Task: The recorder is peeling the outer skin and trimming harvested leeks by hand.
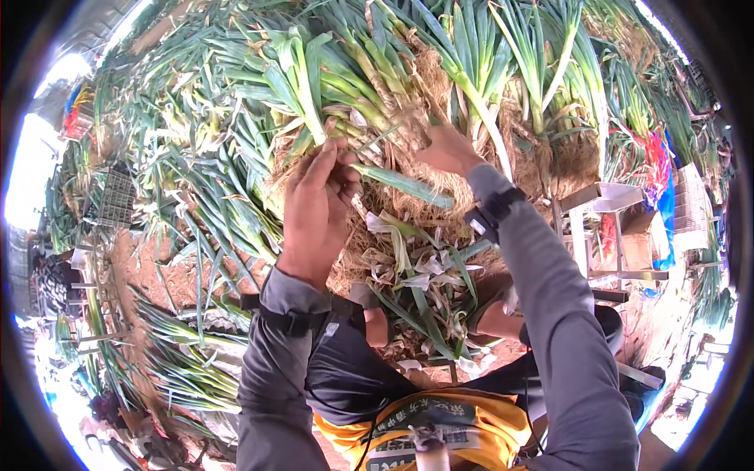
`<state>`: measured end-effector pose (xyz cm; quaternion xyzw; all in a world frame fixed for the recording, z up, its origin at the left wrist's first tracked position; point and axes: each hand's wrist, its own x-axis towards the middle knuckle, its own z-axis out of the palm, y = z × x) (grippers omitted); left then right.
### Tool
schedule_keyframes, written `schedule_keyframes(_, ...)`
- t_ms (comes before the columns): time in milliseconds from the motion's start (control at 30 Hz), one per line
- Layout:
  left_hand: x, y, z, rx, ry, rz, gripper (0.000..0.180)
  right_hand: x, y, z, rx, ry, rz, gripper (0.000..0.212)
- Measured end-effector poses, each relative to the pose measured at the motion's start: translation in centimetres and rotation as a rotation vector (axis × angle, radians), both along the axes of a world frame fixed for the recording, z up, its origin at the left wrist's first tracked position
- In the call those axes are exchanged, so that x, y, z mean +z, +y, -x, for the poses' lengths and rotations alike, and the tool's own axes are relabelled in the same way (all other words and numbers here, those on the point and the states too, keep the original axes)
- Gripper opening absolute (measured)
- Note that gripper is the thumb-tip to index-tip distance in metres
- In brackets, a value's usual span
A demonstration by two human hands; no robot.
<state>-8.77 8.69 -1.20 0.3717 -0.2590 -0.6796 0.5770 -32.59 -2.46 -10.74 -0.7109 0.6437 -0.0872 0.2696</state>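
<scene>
Upright in front of me, a leek [307,90] with broad green leaves has its pale lower stalk pinched in the fingers of my left hand [318,208]. Right of it, my right hand [449,151] reaches in among a heap of leeks [377,82] with brown, stringy roots. Its fingers are smeared by motion and partly hidden, so I cannot tell whether they grip a stalk. A loose green leaf [404,186] slants between my two hands. Below them, peeled leaves and pale skins [416,275] lie over a mat of roots between my feet.
More leeks [196,369] lie on the ground at the lower left. A wire crate [114,198] is at the far left. On the right are a metal-framed stand [601,198], a cardboard box [642,239] and red and blue plastic strips [660,169].
</scene>
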Motion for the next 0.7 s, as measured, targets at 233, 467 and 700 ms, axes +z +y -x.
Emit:
schedule_keyframes(233, -0.6, -2.6, 1.3, 0.023, -0.032, 0.033, 0.022, -7.5, 16.4, 5.0, 0.013, -0.526, -0.328, 0.040)
schedule_keyframes(467, -3.6, -4.7, 4.2, 0.108, -0.195, -0.053, 0.031, -0.5, 22.8, 7.4, 0.408, -0.532, 0.708, 0.032)
schedule_keyframes(700, -5.5, -4.4, 8.2, -0.153, 0.008, -0.124, 0.032, 10.8, 31.0, 5.2, -0.010, -1.072, -0.419, 0.042)
